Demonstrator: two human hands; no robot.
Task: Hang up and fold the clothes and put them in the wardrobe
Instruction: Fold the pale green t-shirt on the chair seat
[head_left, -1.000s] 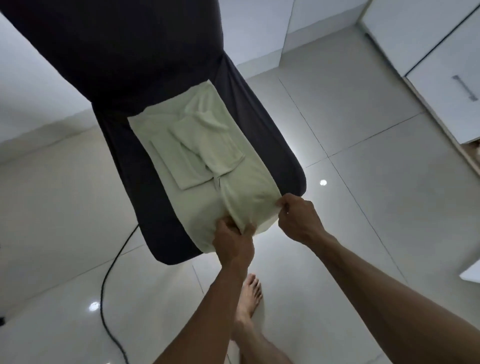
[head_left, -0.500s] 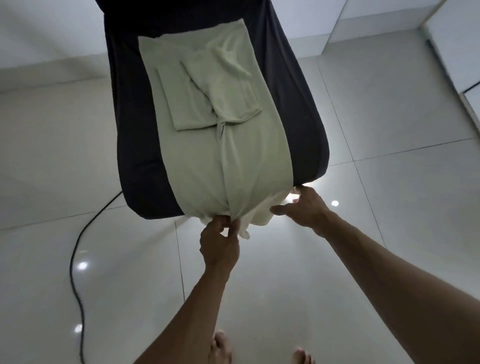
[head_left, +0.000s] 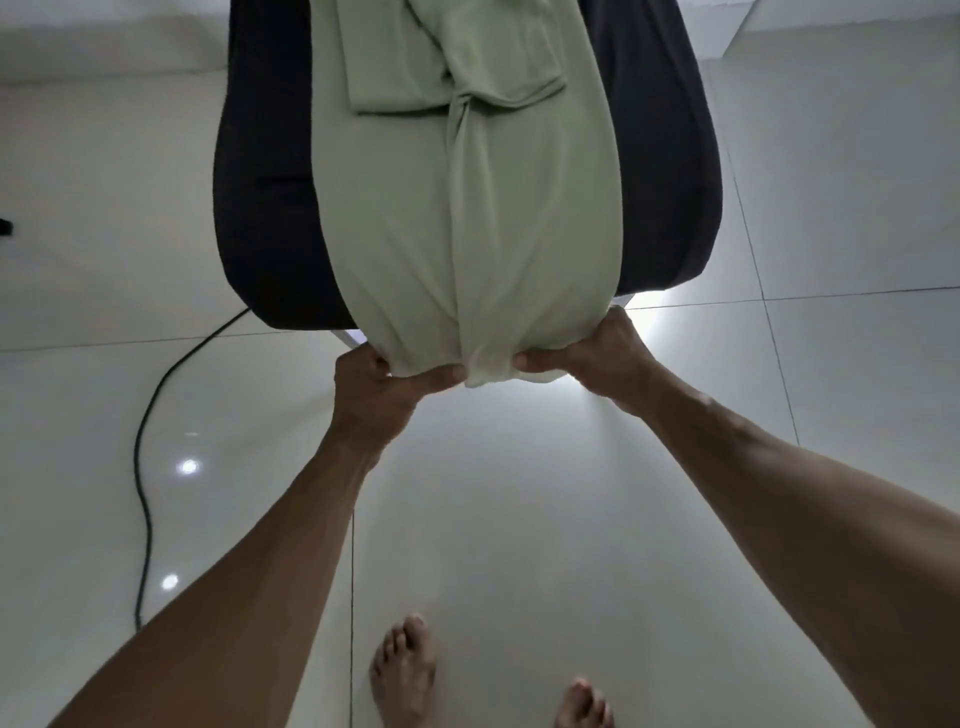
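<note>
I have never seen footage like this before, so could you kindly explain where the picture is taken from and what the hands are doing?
There is no machine here: a person wears a wide-angle camera on their head, looking down past their own arms. The left hand and right hand each grip the near edge of a pale green garment, already partly folded, which lies on a dark padded ironing board. Below are the pale tiled floor, a black cable and the person's bare feet.

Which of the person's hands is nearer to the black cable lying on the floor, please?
Left. The left hand grips the green garment's hem on the black cable's side; the right hand grips it farther away.
</note>
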